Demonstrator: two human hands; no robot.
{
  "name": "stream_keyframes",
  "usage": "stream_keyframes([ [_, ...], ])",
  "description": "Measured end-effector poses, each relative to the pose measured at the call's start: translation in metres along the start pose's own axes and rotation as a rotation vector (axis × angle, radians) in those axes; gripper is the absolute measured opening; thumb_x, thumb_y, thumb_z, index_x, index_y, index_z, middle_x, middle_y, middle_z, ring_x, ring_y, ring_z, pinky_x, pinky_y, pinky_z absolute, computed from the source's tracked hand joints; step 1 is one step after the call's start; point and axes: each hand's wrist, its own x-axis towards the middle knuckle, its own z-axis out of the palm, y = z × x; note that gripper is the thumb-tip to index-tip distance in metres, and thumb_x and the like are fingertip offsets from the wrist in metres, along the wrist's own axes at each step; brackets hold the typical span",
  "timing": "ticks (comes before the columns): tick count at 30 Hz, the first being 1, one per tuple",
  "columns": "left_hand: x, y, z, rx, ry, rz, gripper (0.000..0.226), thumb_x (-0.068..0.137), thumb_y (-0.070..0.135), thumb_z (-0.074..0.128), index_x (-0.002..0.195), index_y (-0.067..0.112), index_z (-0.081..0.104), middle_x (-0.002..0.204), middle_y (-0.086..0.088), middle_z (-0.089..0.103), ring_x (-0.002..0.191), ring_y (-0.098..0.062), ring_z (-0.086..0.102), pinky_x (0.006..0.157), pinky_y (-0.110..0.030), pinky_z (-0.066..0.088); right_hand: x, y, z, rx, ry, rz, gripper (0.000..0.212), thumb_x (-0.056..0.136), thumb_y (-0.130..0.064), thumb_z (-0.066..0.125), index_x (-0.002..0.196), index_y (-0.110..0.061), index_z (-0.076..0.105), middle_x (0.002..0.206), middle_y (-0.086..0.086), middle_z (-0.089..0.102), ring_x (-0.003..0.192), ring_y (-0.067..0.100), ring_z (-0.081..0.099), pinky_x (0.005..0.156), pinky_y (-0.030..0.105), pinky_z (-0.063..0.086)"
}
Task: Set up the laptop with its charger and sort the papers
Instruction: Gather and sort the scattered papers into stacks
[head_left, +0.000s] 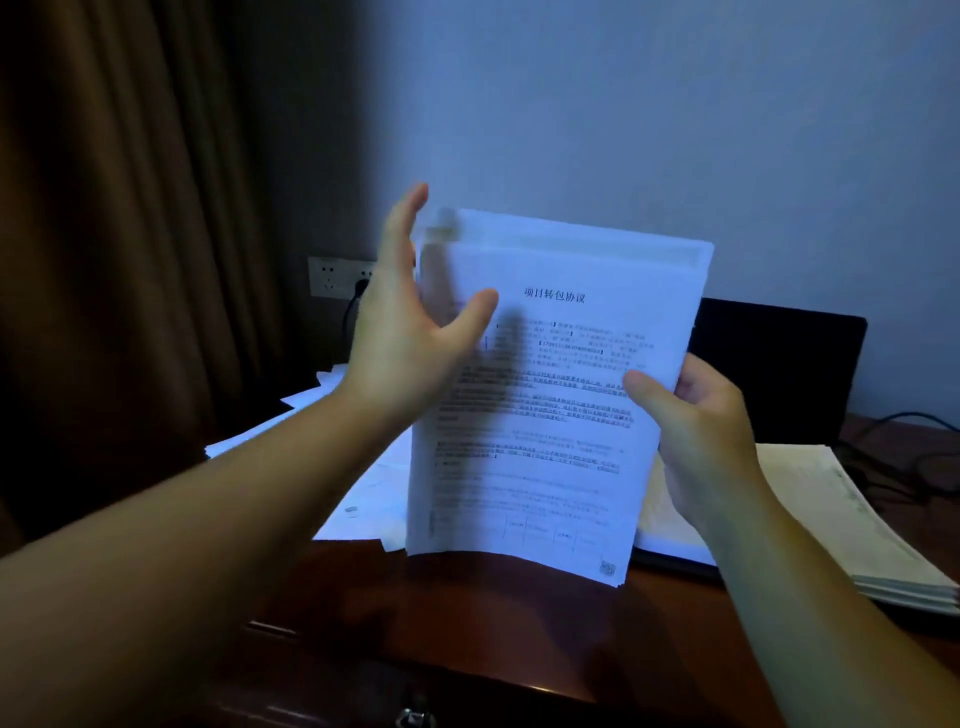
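My right hand (701, 421) grips the right edge of a stack of printed papers (545, 415), held upright with its bottom edge on the wooden desk (493, 613). My left hand (410, 332) is spread open at the stack's upper left edge, fingers apart, blurred. An open black laptop (779, 374) stands behind the stack, screen dark, mostly hidden by the papers. A black cable is plugged into the wall socket (337, 278) behind my left hand.
Loose sheets (311, 410) lie scattered on the desk at left. A thick pile of papers (841, 525) sits on the right. Black cables (904, 457) run along the far right. A brown curtain (130, 234) hangs at left.
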Motion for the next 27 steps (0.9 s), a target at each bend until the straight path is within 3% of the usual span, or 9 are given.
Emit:
stream_keyframes([
  [1,0.009,0.005,0.0,0.055,0.004,0.05,0.085,0.083,0.038,0.075,0.15,0.051,0.023,0.144,0.0,0.058,0.125,-0.017,0.061,0.108,-0.033,0.048,0.003,-0.005,0.002,-0.01,0.016,-0.037,0.029,0.086,-0.014,0.07,0.113,-0.021,0.07,0.109,-0.003,0.078,0.099,0.018,0.075,0.076,0.034,0.058],
  [3,0.023,0.011,0.0,0.142,-0.009,0.087,0.076,0.086,0.034,0.075,0.152,0.037,0.037,0.146,0.006,0.055,0.13,-0.012,0.053,0.109,-0.017,0.039,0.01,-0.015,0.005,-0.037,0.072,-0.123,0.052,0.08,-0.017,0.071,0.129,-0.026,0.058,0.113,-0.011,0.075,0.103,0.013,0.073,0.079,0.034,0.059],
  [7,0.026,0.011,0.001,0.261,-0.027,0.126,0.047,0.089,0.027,0.076,0.135,0.025,0.063,0.124,0.01,0.058,0.11,0.005,0.049,0.096,0.001,0.03,0.016,-0.035,0.009,-0.184,0.116,-0.348,0.084,0.084,-0.017,0.073,0.144,-0.059,0.032,0.119,-0.033,0.064,0.108,-0.001,0.067,0.083,0.017,0.056],
  [9,0.021,0.009,0.001,0.267,-0.001,0.15,0.04,0.089,0.023,0.076,0.128,0.021,0.067,0.118,0.009,0.058,0.103,0.009,0.045,0.094,0.003,0.029,0.018,-0.043,0.01,-0.259,0.101,-0.401,0.08,0.087,-0.018,0.072,0.14,-0.065,0.034,0.124,-0.029,0.062,0.111,0.0,0.065,0.09,0.018,0.054],
  [11,0.018,0.007,0.001,0.273,0.011,0.151,0.036,0.089,0.021,0.077,0.124,0.018,0.068,0.114,0.009,0.056,0.099,0.01,0.043,0.091,0.004,0.028,0.02,-0.046,0.012,-0.37,0.097,-0.455,0.062,0.089,-0.018,0.071,0.132,-0.056,0.048,0.122,-0.04,0.057,0.114,-0.011,0.057,0.093,0.007,0.045],
  [15,0.014,0.006,-0.002,0.249,0.022,0.132,0.04,0.09,0.02,0.075,0.127,0.029,0.061,0.12,0.008,0.057,0.105,0.008,0.045,0.09,0.005,0.027,0.022,-0.045,0.016,-0.42,0.15,-0.457,0.037,0.091,-0.015,0.069,0.108,-0.046,0.059,0.092,-0.04,0.06,0.078,-0.011,0.058,0.064,0.003,0.043],
  [20,0.012,0.006,-0.001,0.225,0.047,0.169,0.034,0.09,0.015,0.073,0.123,0.02,0.068,0.115,0.008,0.063,0.105,0.001,0.055,0.093,-0.001,0.034,0.02,-0.042,0.018,-0.44,0.118,-0.475,0.048,0.093,-0.01,0.065,0.119,-0.05,0.061,0.126,-0.021,0.062,0.114,-0.011,0.056,0.1,0.014,0.046],
  [24,-0.002,-0.005,0.0,0.018,0.017,-0.046,0.067,0.084,0.025,0.074,0.139,0.039,0.038,0.104,0.025,0.062,0.089,0.0,0.066,0.087,-0.012,0.049,0.019,-0.032,0.014,-0.267,0.131,-0.383,0.061,0.086,-0.017,0.069,0.13,-0.054,0.05,0.112,-0.024,0.065,0.097,-0.003,0.066,0.072,0.014,0.055],
  [27,-0.025,-0.027,0.007,-0.166,-0.04,-0.236,0.056,0.081,0.028,0.074,0.128,0.04,0.046,0.112,0.032,0.068,0.108,0.006,0.066,0.099,-0.025,0.053,0.015,-0.008,0.006,-0.045,0.087,-0.172,0.056,0.079,-0.022,0.073,0.13,-0.036,0.054,0.113,-0.017,0.071,0.102,0.007,0.072,0.073,0.025,0.059],
])
